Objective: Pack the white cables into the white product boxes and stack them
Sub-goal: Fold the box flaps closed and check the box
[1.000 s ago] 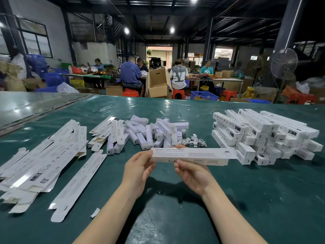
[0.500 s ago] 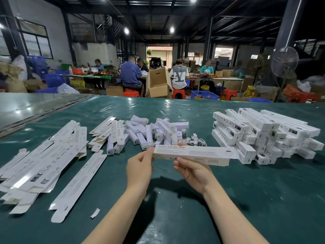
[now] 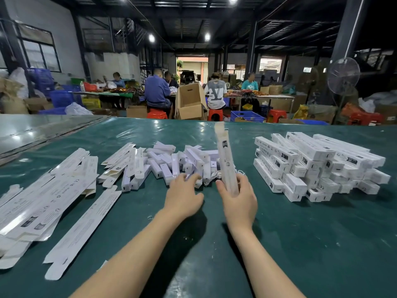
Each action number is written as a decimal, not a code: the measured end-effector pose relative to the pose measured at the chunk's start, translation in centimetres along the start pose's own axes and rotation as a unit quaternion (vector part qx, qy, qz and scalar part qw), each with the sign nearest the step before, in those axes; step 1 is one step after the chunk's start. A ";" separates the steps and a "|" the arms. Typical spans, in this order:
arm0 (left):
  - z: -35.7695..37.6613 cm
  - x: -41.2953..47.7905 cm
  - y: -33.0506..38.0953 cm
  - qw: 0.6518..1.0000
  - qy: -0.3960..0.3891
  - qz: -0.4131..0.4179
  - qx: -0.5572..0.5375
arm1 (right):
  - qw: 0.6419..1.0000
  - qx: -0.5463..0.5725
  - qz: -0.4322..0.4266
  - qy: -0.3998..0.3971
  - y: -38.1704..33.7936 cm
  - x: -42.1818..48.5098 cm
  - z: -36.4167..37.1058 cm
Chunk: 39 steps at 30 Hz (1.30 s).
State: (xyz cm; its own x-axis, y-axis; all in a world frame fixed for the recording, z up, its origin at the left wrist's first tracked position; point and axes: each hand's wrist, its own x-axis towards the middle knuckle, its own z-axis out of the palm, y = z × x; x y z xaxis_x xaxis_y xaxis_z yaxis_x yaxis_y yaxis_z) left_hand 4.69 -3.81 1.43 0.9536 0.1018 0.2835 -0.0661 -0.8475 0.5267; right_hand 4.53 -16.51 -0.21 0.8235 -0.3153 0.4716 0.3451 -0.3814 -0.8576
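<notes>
On the dark green surface (image 3: 279, 244), the left hand (image 3: 184, 197) is stretched forward with a loose, empty grip, fingertips at the near edge of a heap of small white rectangular pieces (image 3: 171, 162). The right hand (image 3: 239, 203) has its grip wrapped round the lower end of a long white cardboard box (image 3: 225, 160), held nearly upright, top flap open. White coiled cables (image 3: 216, 175) lie just behind, between the hands. Flat unfolded white cartons (image 3: 43, 201) lie left; stacked closed white boxes (image 3: 318, 164) sit right.
</notes>
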 end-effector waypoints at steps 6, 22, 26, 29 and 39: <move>2.1 3.7 -0.6 0.972 -0.158 0.008 0.175 | 0.994 -0.068 0.024 -0.086 0.6 0.5 0.0; -5.4 -1.3 -6.2 0.713 0.247 -0.127 -0.644 | 0.924 -0.343 -0.109 -0.129 0.5 0.2 -0.4; -6.0 -1.4 -6.7 0.802 0.233 -0.070 -0.546 | 0.927 -0.297 -0.129 -0.188 0.4 0.3 -0.8; -6.3 -1.6 -7.1 0.784 0.258 -0.059 -0.561 | 0.921 -0.278 -0.143 -0.233 0.3 0.4 -0.9; -6.5 -1.8 -6.6 0.795 0.176 -0.021 -0.580 | 0.943 -0.177 -0.112 -0.257 0.5 0.7 -1.2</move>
State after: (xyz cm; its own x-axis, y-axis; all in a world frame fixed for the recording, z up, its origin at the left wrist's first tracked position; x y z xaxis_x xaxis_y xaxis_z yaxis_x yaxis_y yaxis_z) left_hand 1.50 4.99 2.66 0.8342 0.4305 0.3446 -0.4570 0.1899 0.8690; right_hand 4.70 -17.98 -0.06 0.8889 0.2361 0.3926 0.4391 -0.6834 -0.5832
